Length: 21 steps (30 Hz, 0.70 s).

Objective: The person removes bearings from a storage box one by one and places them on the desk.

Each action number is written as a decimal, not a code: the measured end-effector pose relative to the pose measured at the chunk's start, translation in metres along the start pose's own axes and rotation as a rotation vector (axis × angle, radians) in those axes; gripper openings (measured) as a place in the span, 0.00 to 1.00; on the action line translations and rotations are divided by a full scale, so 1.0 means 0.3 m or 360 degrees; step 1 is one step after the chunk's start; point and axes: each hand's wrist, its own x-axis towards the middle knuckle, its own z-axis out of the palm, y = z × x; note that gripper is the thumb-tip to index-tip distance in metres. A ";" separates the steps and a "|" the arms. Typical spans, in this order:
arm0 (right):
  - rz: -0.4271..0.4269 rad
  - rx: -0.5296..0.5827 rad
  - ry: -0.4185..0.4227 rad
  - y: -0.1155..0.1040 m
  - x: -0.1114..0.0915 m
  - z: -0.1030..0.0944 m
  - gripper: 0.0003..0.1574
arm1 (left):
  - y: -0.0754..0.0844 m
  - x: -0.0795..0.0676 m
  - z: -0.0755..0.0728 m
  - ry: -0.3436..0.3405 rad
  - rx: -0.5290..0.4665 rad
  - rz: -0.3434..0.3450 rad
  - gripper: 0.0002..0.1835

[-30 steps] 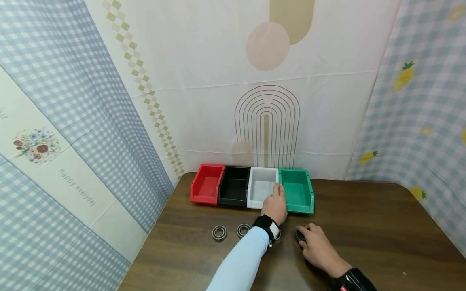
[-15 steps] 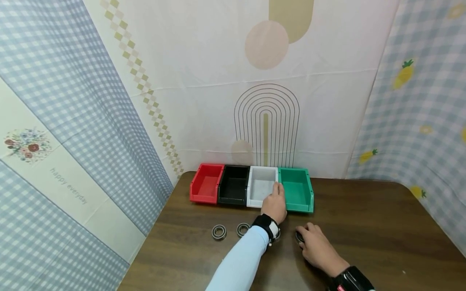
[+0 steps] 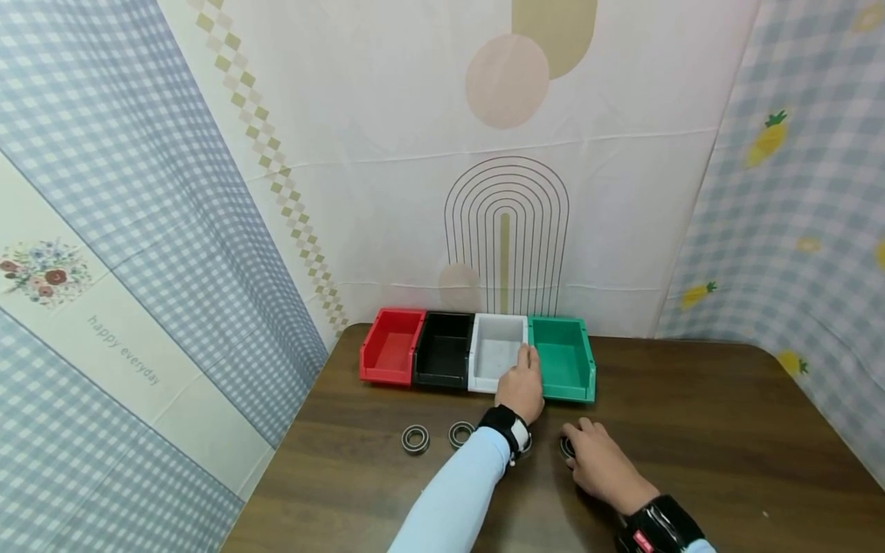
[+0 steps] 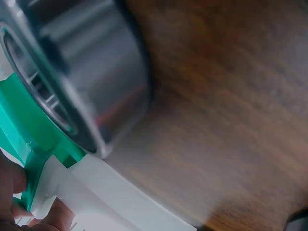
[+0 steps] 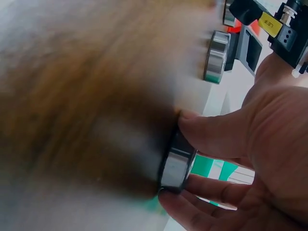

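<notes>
My left hand [image 3: 522, 390] reaches to the front of the bins, where the white bin [image 3: 498, 346] meets the green bin [image 3: 563, 357]. In the left wrist view its fingers [image 4: 57, 215] pinch their adjoining walls. A steel ball bearing [image 4: 106, 72] looms close under that wrist camera. On the table to the right, my right hand [image 3: 600, 463] grips another bearing [image 5: 175, 166] by its edge between thumb and fingers, with the bearing lying at the tabletop. Two more bearings, a left one [image 3: 415, 439] and a middle one [image 3: 461, 435], lie left of my left forearm.
A red bin [image 3: 392, 349] and a black bin [image 3: 444, 353] continue the row leftward along the back of the wooden table [image 3: 691, 415]. Behind it hangs a printed cloth [image 3: 387, 192], with checked cloths at both sides. My left sleeve crosses the table's front middle.
The head view has shifted very slightly. Both hands keep their places, the right one still at its bearing and the left one at the bin walls.
</notes>
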 end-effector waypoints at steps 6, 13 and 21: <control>0.0029 0.0021 -0.0011 0.001 0.000 -0.010 0.26 | 0.004 0.001 -0.010 0.0012 -0.0006 0.0022 0.37; 0.0046 0.0036 -0.0010 -0.003 0.004 -0.021 0.27 | 0.001 0.008 -0.017 0.0003 0.0008 0.0041 0.36; 0.0104 0.0074 -0.0052 -0.011 0.003 -0.020 0.30 | -0.008 -0.001 -0.007 0.0001 0.0020 0.0048 0.36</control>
